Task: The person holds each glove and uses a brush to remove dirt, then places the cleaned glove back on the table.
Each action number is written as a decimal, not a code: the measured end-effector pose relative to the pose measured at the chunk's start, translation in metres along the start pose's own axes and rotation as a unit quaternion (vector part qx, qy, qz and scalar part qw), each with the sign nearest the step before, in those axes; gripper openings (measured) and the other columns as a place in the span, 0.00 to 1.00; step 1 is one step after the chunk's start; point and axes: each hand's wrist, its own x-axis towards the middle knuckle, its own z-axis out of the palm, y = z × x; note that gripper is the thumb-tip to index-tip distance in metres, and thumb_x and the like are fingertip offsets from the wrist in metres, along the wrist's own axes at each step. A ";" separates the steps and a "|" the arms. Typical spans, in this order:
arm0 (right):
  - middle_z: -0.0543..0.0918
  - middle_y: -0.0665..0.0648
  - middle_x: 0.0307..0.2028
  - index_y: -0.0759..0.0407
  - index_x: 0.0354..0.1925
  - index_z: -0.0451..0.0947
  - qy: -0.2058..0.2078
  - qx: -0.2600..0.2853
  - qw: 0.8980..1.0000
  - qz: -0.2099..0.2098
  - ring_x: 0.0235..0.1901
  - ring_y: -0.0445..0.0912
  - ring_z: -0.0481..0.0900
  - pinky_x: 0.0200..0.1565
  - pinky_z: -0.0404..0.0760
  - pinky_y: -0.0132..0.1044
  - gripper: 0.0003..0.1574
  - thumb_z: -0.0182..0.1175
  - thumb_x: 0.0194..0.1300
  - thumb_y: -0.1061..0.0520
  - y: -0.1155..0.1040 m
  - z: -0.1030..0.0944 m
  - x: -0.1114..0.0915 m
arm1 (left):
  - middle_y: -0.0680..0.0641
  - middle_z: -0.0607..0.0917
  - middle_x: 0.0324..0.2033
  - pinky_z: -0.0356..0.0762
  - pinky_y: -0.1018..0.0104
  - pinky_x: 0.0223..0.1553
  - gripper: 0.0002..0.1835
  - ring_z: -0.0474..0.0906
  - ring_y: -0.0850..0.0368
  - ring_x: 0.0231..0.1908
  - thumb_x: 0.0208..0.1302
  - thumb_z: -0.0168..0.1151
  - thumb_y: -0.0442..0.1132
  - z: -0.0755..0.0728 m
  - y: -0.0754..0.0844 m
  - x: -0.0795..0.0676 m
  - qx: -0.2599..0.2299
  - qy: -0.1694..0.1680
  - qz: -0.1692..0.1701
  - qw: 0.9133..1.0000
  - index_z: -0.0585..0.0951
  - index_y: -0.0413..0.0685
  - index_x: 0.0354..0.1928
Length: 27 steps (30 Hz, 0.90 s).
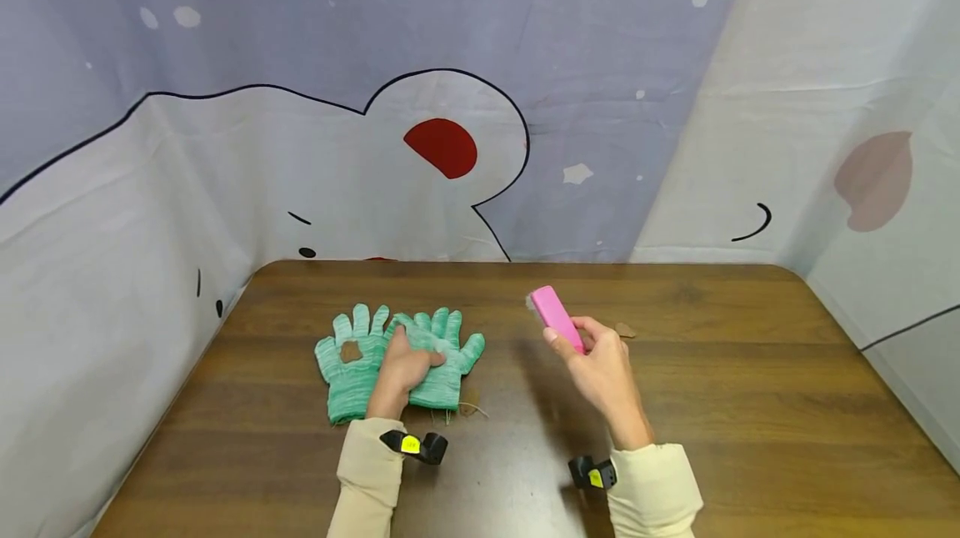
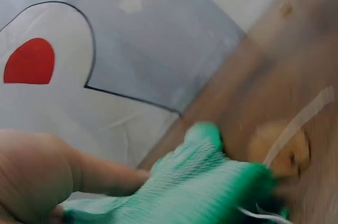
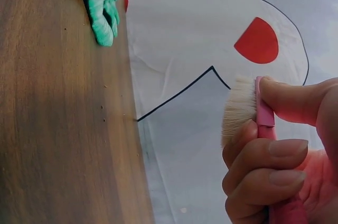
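Note:
Two mint-green knitted gloves lie side by side at the left. My left hand (image 1: 405, 369) grips the right glove (image 1: 444, 375), its thumb on top; the other fingers are partly hidden. In the left wrist view the glove (image 2: 185, 184) is blurred, with loose threads at its cuff. The left glove (image 1: 348, 392) bears a brown patch (image 1: 350, 351). My right hand (image 1: 603, 367) holds a pink brush (image 1: 557, 317) above the table, away from the gloves. Pale bristles (image 3: 238, 110) show in the right wrist view, the thumb against the brush's head.
Beneath everything is a brown wooden table (image 1: 750, 404). A brown scrap (image 1: 624, 329) lies beyond my right hand, another scrap (image 1: 469, 401) by the right glove's cuff. Tiny dark specks dot the tabletop. A printed curtain (image 1: 600, 104) hangs behind the table.

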 end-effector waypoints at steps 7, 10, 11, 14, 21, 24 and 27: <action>0.83 0.59 0.29 0.60 0.46 0.78 -0.005 -0.006 1.000 -0.003 0.23 0.43 0.74 0.26 0.71 0.35 0.24 0.65 0.56 0.46 0.002 0.001 0.001 | 0.32 0.45 0.68 0.53 0.43 0.62 0.49 0.42 0.35 0.66 0.56 0.63 0.36 0.003 0.001 0.000 0.068 0.019 0.014 0.997 0.40 0.35 0.69; 0.83 0.59 0.28 0.61 0.46 0.77 -0.011 -0.007 1.000 0.001 0.23 0.43 0.73 0.26 0.71 0.35 0.24 0.64 0.56 0.47 0.003 0.001 0.001 | 0.30 0.51 0.66 0.57 0.43 0.60 0.46 0.47 0.34 0.65 0.56 0.63 0.38 0.005 0.002 -0.002 0.108 0.025 0.023 0.994 0.45 0.31 0.68; 0.83 0.59 0.28 0.61 0.46 0.77 -0.014 -0.007 1.000 0.003 0.23 0.43 0.73 0.26 0.71 0.35 0.24 0.64 0.57 0.47 0.004 0.002 0.001 | 0.29 0.54 0.66 0.58 0.43 0.59 0.45 0.50 0.34 0.64 0.56 0.63 0.39 0.005 0.003 -0.002 0.124 0.027 0.028 0.992 0.48 0.30 0.67; 0.83 0.59 0.29 0.61 0.46 0.77 -0.021 -0.007 1.000 0.010 0.24 0.43 0.75 0.26 0.71 0.35 0.24 0.64 0.57 0.47 0.005 0.003 0.002 | 0.28 0.60 0.63 0.64 0.43 0.55 0.40 0.57 0.33 0.61 0.58 0.61 0.42 0.005 0.005 -0.005 0.164 0.030 0.040 0.985 0.54 0.27 0.65; 0.83 0.59 0.29 0.60 0.46 0.77 -0.031 -0.003 0.999 0.016 0.24 0.44 0.75 0.26 0.71 0.35 0.24 0.65 0.56 0.47 0.011 0.009 0.003 | 0.27 0.73 0.48 0.73 0.52 0.36 0.28 0.73 0.37 0.43 0.61 0.58 0.43 -0.001 0.009 -0.014 0.205 0.047 0.048 0.976 0.68 0.24 0.53; 0.84 0.59 0.31 0.59 0.46 0.77 -0.037 0.003 0.999 0.024 0.24 0.44 0.75 0.26 0.72 0.35 0.24 0.65 0.55 0.46 0.013 0.011 0.003 | 0.39 0.74 0.22 0.66 0.62 0.21 0.15 0.69 0.50 0.21 0.62 0.57 0.43 -0.007 0.011 -0.017 0.188 0.054 0.045 0.980 0.75 0.33 0.31; 0.82 0.58 0.29 0.58 0.47 0.77 -0.047 0.000 0.998 0.031 0.24 0.44 0.74 0.26 0.71 0.35 0.26 0.67 0.52 0.45 0.015 0.013 0.003 | 0.50 0.59 0.10 0.54 0.67 0.14 0.20 0.53 0.58 0.12 0.62 0.57 0.42 -0.017 0.012 -0.020 0.172 0.076 0.044 0.981 0.66 0.45 0.15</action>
